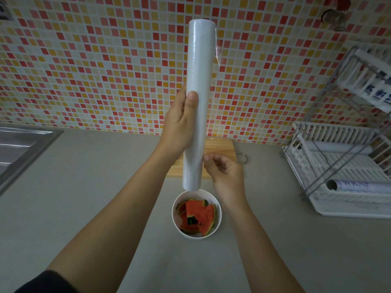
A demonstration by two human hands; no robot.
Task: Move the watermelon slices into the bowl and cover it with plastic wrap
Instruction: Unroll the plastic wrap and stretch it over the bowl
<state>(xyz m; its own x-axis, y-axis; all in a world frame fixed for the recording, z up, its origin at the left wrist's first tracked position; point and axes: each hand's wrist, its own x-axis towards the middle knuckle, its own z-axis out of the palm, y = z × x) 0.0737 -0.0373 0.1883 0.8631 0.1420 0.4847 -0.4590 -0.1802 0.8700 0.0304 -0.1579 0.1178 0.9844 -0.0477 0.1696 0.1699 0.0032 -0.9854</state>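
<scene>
Two bare hands work a roll (198, 102) of plastic wrap above a grey surface (95, 176). Far left, a steel sink (21, 144) is set into the surface. The left hand (179, 123) grips the roll near its middle, thumb on the front. It holds the roll upright and clear of the surface, probably so film can be drawn off sideways.

Below the roll's lower end stands the white bowl (196, 236). The watermelon slices (196, 214) are piled inside, red flesh and green rind showing, and the bowl is not yet covered.

Just right of the roll, the right hand (226, 172) has its fingers curled. It pinches the roll's right side low down, seemingly to catch the loose edge of film. Behind the hands lies a wooden board (220, 149).

Far right, a white dish rack (317, 208) holds a second roll (359, 185) labelled "WRAP". Blue print higher in the rack is too blurred to read. The held roll shows no writing.
</scene>
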